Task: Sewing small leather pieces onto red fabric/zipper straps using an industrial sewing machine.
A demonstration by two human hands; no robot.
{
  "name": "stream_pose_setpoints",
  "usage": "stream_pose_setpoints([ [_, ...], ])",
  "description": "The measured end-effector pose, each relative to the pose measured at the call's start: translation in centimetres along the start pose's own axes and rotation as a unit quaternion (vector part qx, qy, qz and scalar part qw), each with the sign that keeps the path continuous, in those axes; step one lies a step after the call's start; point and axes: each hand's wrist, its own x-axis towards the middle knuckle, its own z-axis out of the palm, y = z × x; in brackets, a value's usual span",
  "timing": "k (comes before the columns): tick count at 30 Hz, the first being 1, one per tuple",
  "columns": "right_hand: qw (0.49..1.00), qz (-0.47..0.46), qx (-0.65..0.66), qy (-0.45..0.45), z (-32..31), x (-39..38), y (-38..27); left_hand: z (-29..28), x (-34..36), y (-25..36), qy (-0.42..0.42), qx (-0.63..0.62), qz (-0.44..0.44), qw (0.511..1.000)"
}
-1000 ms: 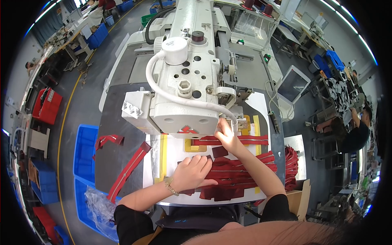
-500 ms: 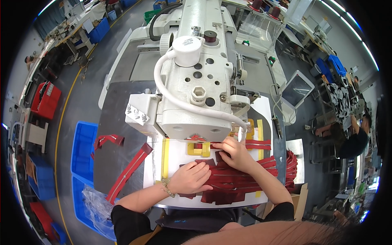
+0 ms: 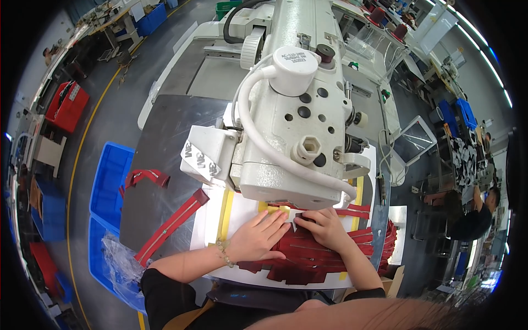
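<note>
Below the head of a white sewing machine [image 3: 291, 159], several red zippers [image 3: 311, 256] with metal teeth lie in a layered pile on a white sheet. My left hand [image 3: 257, 237] is laid flat with fingers stretched out, its fingertips at a yellow block [image 3: 278, 210] and its thumb over the pile. Thumb and fingers of my right hand [image 3: 327, 230] are closed on a small dark red fabric piece [image 3: 298, 219] at the pile's upper edge. Another red zipper [image 3: 352, 211] runs out beyond the right hand; the machine head hides what lies beneath it.
On the grey plate to the left lie a loose red zipper [image 3: 171, 226] and a curled one [image 3: 147, 177]. Blue bins [image 3: 110, 184] stand beside the table, one with clear plastic [image 3: 120, 258]. A screen [image 3: 415, 140] is at right; farther off, a person [image 3: 477, 215] sits at another table.
My right hand has drawn back from under the machine head to the dark red piece. My left hand has shifted up to the yellow block. The whole view has shifted.
</note>
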Motion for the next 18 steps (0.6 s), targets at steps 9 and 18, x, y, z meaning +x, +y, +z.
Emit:
stream_pose_setpoints([
  [9, 0.991, 0.12, -0.013, 0.06, 0.6, -0.5, 0.2, 0.0, -0.2, 0.6, -0.012, -0.034, -0.037, 0.999],
  [18, 0.98, 0.182, 0.086, -0.007, 0.7, -0.6, 1.2, 0.8, -0.4, 0.5, -0.009, -0.053, -0.05, 0.997],
])
